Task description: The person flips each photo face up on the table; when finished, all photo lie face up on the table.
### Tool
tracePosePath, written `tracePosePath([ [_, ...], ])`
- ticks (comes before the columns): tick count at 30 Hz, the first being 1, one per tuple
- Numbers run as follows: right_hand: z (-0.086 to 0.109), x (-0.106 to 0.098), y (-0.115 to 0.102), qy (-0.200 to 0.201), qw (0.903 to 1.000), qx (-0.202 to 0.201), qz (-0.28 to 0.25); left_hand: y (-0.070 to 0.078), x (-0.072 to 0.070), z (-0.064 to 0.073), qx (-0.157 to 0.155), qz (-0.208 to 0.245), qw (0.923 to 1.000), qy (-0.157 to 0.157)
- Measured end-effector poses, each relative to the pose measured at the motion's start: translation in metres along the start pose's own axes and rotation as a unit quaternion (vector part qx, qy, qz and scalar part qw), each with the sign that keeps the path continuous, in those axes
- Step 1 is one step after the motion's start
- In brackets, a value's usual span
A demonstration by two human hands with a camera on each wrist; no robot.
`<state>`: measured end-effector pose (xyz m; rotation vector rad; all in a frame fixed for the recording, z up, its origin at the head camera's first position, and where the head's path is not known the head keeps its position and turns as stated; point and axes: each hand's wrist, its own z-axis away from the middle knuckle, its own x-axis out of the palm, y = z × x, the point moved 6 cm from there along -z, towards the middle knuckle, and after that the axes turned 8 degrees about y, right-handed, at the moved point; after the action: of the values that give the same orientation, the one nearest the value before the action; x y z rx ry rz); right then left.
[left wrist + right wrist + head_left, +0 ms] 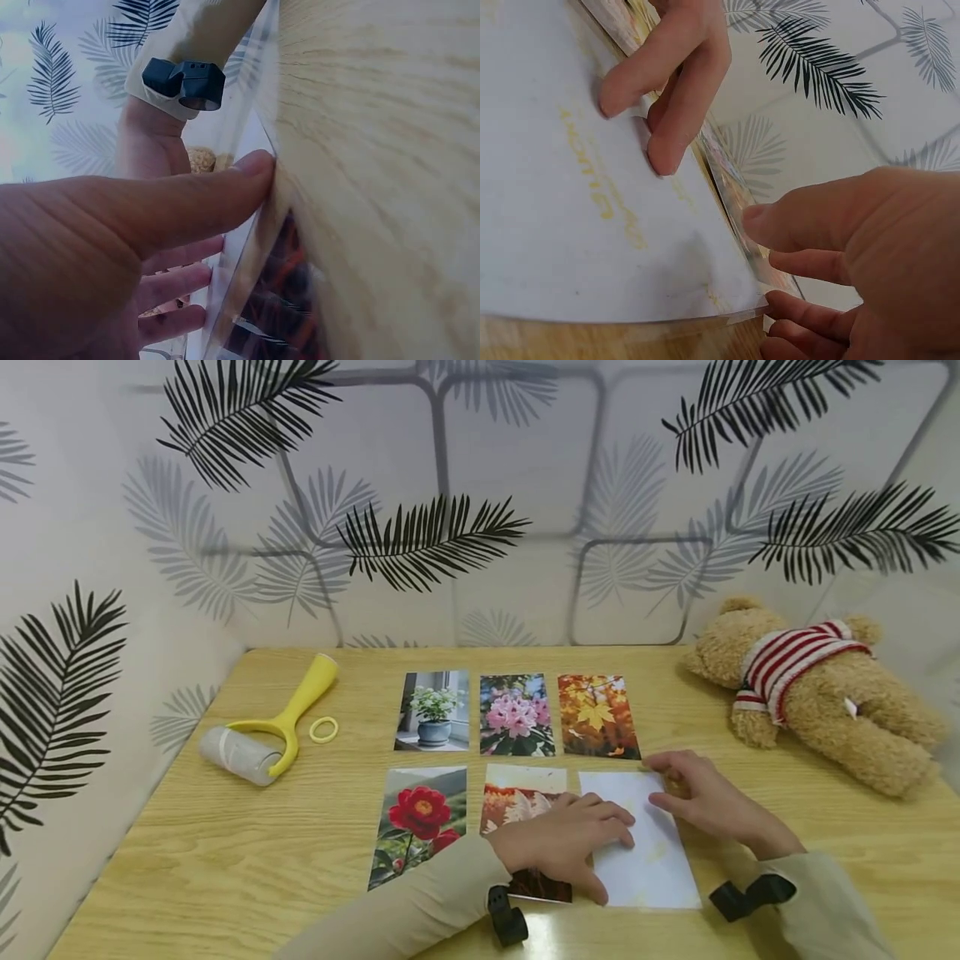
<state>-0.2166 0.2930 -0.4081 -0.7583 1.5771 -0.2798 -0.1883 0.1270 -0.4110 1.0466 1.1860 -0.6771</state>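
A white card [645, 852], its printed side hidden, lies at the lower right of two rows of photo cards, with faint yellow marks [592, 169] on its face. My left hand [558, 837] rests across it and the pampas grass photo [517, 793], fingers spread over the white face. In the left wrist view the left thumb [225, 191] reaches the card's near edge. My right hand [708, 802] is at the card's upper right corner, thumb and fingers apart. The right wrist view shows its fingertips [776, 304] right at that corner.
Other photo cards show a potted plant [432, 710], pink flowers [517, 714], an autumn leaf [597, 716] and a red flower [420, 818]. A yellow-handled roller [247, 752] and yellow ring [324, 729] lie left. A teddy bear [825, 710] lies right.
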Motion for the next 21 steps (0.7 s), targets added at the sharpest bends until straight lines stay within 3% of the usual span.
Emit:
tracePosePath([
  [4, 0.001, 0.000, 0.002, -0.013, 0.9973, 0.041, -0.059, -0.002, 0.002, 0.000, 0.000, 0.005, 1.0000, 0.000],
  [9, 0.006, -0.001, 0.007, -0.069, 0.9807, 0.091, -0.158, -0.006, 0.005, 0.000, -0.002, 0.020, 0.9997, 0.012],
  [12, 0.012, -0.002, 0.005, -0.141, 0.9700, 0.077, -0.183, -0.007, 0.006, 0.000, 0.003, 0.027, 0.9994, 0.022],
  [15, 0.019, -0.002, 0.002, -0.210, 0.9533, 0.043, -0.212, -0.006, 0.006, 0.000, 0.012, 0.031, 0.9989, 0.034],
  [19, 0.022, 0.000, 0.001, -0.254, 0.9334, 0.010, -0.253, -0.005, 0.005, 0.001, 0.019, 0.036, 0.9982, 0.045],
  [21, 0.022, 0.001, 0.001, -0.262, 0.9280, 0.001, -0.265, -0.006, 0.004, 0.001, 0.024, 0.039, 0.9978, 0.047],
])
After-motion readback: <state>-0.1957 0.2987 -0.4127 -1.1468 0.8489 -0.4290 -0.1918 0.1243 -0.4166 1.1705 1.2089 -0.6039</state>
